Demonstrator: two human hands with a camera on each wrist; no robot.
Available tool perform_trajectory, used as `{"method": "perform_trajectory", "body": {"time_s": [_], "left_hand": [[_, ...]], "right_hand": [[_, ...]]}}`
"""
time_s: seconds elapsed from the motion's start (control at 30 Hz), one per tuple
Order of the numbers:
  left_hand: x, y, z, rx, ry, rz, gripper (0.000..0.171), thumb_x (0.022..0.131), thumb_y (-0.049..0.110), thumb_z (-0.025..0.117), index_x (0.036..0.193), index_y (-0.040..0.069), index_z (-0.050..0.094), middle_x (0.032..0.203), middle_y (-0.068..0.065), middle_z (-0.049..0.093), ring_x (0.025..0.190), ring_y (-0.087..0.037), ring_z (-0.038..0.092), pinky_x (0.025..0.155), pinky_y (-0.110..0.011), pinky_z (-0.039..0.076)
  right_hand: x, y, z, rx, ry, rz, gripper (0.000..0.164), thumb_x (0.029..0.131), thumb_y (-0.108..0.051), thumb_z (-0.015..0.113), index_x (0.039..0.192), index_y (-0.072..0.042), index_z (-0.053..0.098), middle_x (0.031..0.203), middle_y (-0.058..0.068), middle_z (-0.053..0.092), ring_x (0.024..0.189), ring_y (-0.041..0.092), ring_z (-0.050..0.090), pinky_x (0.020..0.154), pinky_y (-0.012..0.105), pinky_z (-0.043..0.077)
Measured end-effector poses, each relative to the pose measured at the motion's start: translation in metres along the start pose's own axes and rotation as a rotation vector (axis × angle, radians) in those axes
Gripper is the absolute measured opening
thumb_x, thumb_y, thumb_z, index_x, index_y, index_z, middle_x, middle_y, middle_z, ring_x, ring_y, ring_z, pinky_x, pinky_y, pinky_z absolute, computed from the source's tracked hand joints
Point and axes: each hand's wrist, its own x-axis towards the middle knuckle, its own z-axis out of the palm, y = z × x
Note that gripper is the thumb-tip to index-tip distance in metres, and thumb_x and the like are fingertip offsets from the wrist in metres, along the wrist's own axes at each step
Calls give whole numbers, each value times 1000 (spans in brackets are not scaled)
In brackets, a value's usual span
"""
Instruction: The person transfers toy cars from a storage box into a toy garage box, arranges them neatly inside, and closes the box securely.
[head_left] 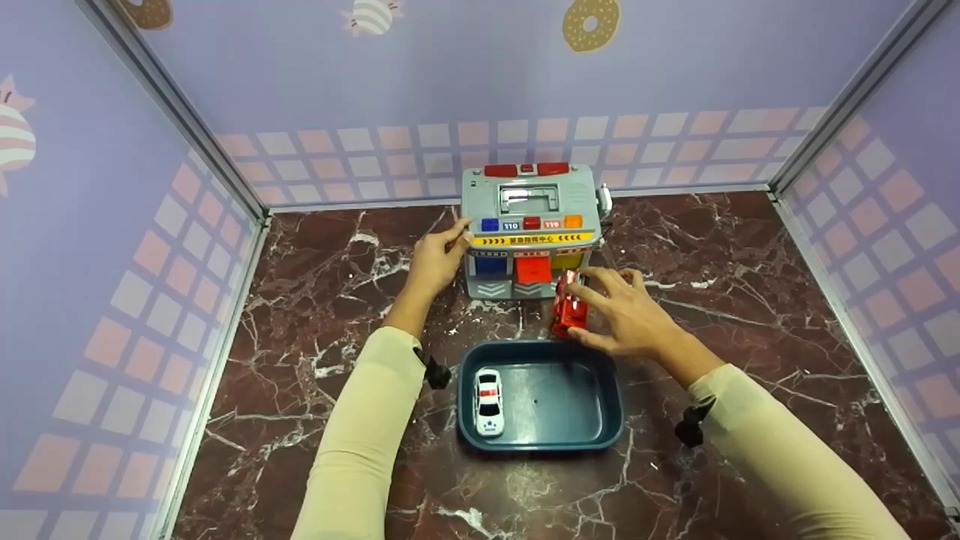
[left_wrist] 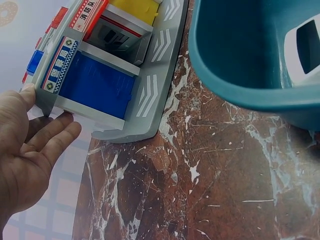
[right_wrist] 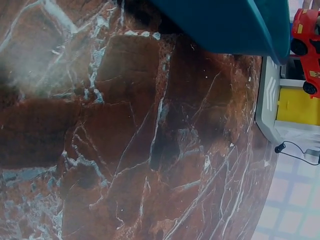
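Note:
A grey toy garage [head_left: 480, 289] stands at the back, with a blue door [left_wrist: 95, 85], a raised red door [head_left: 533, 270] and a yellow door [right_wrist: 299, 106]. My left hand [head_left: 437, 259] grips its left front roof corner, thumb on top and fingers underneath. In front of the yellow door, my right hand [head_left: 626, 311] holds a red toy car [head_left: 568, 309] between thumb and fingers. In the right wrist view the car's dark wheels show, and the hand is almost wholly out of frame.
Nearest me is a dark teal bin [head_left: 466, 442] with a white toy police car [head_left: 489, 405] lying along its left side. A short black cord [right_wrist: 300, 152] hangs by the garage's right side. Patterned walls [head_left: 360, 90] enclose the marbled tabletop [head_left: 337, 300].

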Motion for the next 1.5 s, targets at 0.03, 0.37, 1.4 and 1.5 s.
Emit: {"method": "perform_trajectory", "body": {"time_s": [0.03,0.37,1.4,1.5], "left_hand": [[0,0,0,-1,0,-2,43,112,41,66,152,25,69,154,-12,67,145,-40,62,126,-53,46],[1,-2,2,-8,-13,-35,44,112,43,64,154,29,67,157,-12,64,146,-39,62,126,-54,46],[-1,-3,1,-24,-12,-9,42,113,41,64,153,30,68,129,-19,79,117,-34,68,119,-52,52],[-2,-3,2,-18,-8,-7,42,113,42,63,153,30,68,127,-20,79,121,-36,71,118,-53,53]], "right_hand": [[1,0,0,3,-3,6,74,96,-62,74,157,-22,59,159,23,54,142,44,57,111,75,40],[8,4,6,27,-54,44,74,99,-61,74,159,-22,57,163,22,51,148,42,52,113,72,38],[36,0,34,96,-154,-7,63,100,-52,79,154,-24,64,165,30,48,145,51,55,115,74,48],[40,-1,36,99,-147,-23,63,100,-50,80,154,-21,65,163,32,48,144,53,56,119,71,47]]}}
